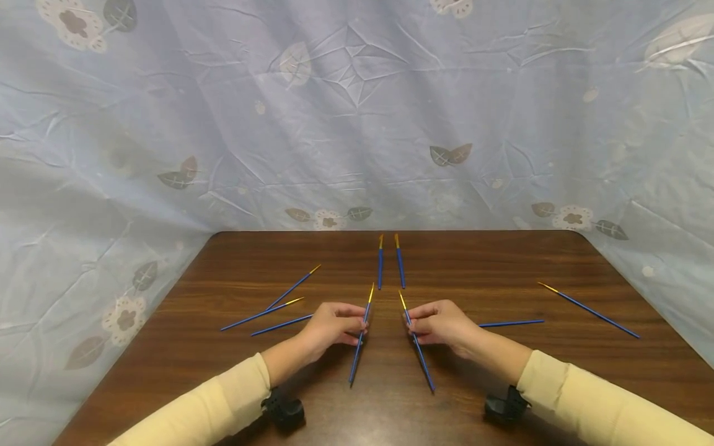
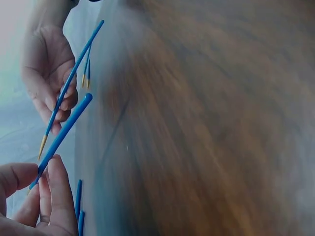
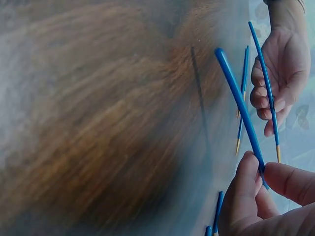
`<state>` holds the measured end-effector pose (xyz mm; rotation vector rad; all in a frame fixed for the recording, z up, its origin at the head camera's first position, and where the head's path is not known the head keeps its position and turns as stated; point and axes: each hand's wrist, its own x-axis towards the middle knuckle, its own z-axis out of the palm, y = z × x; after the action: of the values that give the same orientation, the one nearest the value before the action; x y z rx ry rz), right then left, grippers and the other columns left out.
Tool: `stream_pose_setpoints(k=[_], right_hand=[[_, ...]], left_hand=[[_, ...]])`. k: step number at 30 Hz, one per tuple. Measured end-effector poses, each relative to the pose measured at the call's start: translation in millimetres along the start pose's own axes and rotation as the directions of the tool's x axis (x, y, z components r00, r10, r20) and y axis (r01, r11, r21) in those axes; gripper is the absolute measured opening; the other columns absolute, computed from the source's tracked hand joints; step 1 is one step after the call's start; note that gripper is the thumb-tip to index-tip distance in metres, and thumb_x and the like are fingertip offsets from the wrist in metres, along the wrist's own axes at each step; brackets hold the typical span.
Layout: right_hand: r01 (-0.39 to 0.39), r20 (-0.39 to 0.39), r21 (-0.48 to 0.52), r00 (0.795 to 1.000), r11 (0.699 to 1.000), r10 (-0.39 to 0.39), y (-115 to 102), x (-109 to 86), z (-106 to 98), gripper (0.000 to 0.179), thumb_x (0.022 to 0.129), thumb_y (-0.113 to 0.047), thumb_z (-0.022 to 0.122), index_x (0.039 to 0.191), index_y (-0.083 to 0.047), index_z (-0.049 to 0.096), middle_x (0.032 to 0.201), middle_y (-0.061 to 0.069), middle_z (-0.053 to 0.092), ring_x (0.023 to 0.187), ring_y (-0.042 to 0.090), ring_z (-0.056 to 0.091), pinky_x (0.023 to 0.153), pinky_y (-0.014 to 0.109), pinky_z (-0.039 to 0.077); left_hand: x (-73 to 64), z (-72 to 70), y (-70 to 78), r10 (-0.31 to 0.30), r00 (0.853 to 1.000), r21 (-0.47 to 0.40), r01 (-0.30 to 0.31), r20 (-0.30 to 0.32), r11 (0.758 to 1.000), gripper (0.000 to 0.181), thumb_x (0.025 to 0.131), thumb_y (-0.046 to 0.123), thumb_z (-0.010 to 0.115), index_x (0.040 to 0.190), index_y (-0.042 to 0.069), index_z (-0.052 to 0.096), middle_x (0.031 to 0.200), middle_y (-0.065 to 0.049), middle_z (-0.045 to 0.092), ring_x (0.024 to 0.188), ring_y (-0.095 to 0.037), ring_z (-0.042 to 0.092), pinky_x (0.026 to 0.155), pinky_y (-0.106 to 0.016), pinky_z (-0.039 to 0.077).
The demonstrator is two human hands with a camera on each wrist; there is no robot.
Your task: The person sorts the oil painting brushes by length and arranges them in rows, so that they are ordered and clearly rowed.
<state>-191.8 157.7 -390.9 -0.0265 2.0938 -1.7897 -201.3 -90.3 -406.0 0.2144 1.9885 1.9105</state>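
Observation:
Between the thumb and fingers of my left hand [image 1: 336,325] is a slim blue paintbrush [image 1: 356,361] with a gold tip. My right hand [image 1: 440,325] pinches a matching paintbrush [image 1: 425,365]. Both brushes are gripped partway along, gold ends pointing toward the back of the table and blue ends toward me. They lean slightly toward each other at the top, with a gap between. In the left wrist view the held brush [image 2: 66,130] angles up from the fingertips. The right wrist view shows its brush [image 3: 238,98] pinched near the thumb, its tip hidden by the hand.
Two wider-tipped brushes [image 1: 380,266] lie side by side at the back of the wooden table [image 1: 474,260]. Several thin brushes [image 1: 292,289] lie on the left; two more [image 1: 591,309] are on the right, one partly behind my hand. A patterned cloth [image 1: 357,155] hangs behind.

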Motion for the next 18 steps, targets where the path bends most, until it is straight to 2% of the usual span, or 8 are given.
stream_pose_setpoints(k=[8,18], right_hand=[[0.006,0.041,0.036,0.999,0.999,-0.008,3,-0.9,-7,0.031,0.090,0.003,0.064,0.117,0.017,0.057,0.097,0.016,0.069,0.086,0.020,0.067,0.075,0.032,0.058],[0.019,0.084,0.074,0.996,0.997,-0.025,5,-1.2,-12,0.038,0.093,0.003,0.058,0.127,0.019,0.047,0.102,0.023,0.068,0.089,0.024,0.068,0.079,0.034,0.058]], left_hand=[[-1.3,11.2,-2.2,0.022,1.000,-0.063,-0.021,0.017,0.998,0.036,0.090,-0.002,0.063,0.120,-0.018,0.055,0.106,-0.030,0.066,0.093,-0.030,0.068,0.073,-0.034,0.059],[3.0,23.4,-8.6,0.019,1.000,-0.104,-0.018,0.008,0.994,0.037,0.088,-0.002,0.067,0.120,-0.017,0.056,0.102,-0.027,0.067,0.090,-0.028,0.069,0.073,-0.033,0.059]])
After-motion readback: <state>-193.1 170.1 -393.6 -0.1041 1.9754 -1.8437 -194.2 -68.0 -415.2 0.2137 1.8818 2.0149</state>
